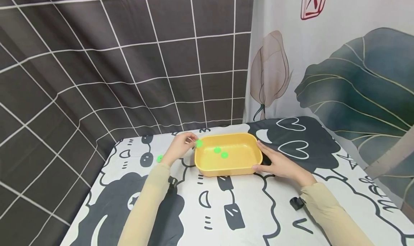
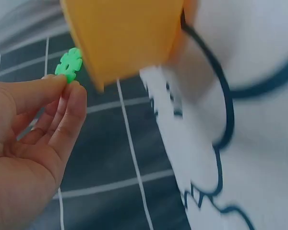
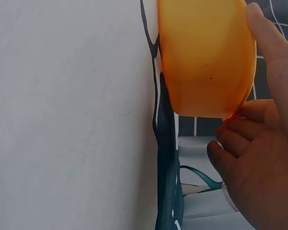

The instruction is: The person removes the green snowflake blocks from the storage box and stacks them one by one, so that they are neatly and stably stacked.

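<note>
Between thumb and fingertips my left hand [image 1: 179, 147] pinches a green snowflake-shaped plastic piece [image 2: 69, 63] at the left rim of a yellow basin [image 1: 239, 161]. Two more green pieces [image 1: 224, 154] lie on the basin's floor. Behind the left wrist, another green piece [image 1: 160, 158] rests on the cloth, partly hidden. My right hand [image 1: 281, 164] touches the basin's right end with spread fingers. In the right wrist view its thumb lies along the rim, and some fingertips are near the lower corner of the basin [image 3: 206, 62].
A white cloth [image 1: 194, 221] with black cartoon drawings covers the table. Behind it hangs a dark curtain [image 1: 213, 55] with a white grid, and to the right a pale curtain [image 1: 281, 9] with leaf and flower prints. Each wrist carries a small black device [image 1: 297, 203].
</note>
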`<state>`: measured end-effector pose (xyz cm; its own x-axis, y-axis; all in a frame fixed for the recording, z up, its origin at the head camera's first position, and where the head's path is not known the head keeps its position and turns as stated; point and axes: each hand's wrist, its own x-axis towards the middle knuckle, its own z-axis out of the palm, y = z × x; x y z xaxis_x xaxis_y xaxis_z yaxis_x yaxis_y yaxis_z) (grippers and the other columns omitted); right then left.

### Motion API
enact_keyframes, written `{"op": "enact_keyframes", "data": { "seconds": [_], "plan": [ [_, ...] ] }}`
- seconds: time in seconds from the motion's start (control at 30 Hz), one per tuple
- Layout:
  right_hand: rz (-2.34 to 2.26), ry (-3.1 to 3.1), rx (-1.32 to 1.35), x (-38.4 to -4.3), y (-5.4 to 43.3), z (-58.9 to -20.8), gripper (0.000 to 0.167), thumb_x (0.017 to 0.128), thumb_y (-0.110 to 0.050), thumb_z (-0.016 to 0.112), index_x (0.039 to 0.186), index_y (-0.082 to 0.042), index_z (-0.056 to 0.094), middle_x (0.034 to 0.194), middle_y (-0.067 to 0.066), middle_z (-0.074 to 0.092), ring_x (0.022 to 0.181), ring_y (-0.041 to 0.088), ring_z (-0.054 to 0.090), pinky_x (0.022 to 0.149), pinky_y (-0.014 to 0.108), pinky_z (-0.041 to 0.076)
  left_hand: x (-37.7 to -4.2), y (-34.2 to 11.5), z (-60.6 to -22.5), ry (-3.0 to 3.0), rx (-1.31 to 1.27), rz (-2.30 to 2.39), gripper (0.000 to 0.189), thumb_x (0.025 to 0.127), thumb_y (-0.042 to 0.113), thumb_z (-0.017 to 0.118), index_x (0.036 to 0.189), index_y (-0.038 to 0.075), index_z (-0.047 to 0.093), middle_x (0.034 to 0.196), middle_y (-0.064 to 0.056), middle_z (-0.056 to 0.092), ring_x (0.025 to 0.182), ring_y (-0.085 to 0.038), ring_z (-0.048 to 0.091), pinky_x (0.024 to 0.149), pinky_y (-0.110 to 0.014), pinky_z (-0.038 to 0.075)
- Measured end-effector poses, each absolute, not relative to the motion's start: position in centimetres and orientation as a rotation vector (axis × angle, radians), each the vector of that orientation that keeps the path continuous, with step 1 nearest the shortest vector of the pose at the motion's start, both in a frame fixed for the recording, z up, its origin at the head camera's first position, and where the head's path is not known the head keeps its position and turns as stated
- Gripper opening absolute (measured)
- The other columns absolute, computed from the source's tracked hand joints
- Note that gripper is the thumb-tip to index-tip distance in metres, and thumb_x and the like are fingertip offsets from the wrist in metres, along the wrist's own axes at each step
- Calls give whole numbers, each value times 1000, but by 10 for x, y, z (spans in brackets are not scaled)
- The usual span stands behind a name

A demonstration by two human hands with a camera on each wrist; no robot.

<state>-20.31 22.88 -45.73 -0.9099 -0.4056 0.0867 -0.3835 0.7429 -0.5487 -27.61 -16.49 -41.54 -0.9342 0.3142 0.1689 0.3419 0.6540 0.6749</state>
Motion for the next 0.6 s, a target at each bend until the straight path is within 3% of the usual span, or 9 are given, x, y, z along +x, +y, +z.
{"op": "enact_keyframes", "data": {
  "seconds": [0.6],
  "plan": [
    [-925, 2898, -666, -202, 228, -456, 108, 85, -63, 70, 159, -2, 20, 163, 23, 21, 145, 47, 27, 114, 62, 27, -235, -268, -397, -2781, -260, -1068, 24, 98, 12, 63, 119, 1, 67, 116, -18, 67, 108, -37, 65, 91, -51, 54]
  ]
}}
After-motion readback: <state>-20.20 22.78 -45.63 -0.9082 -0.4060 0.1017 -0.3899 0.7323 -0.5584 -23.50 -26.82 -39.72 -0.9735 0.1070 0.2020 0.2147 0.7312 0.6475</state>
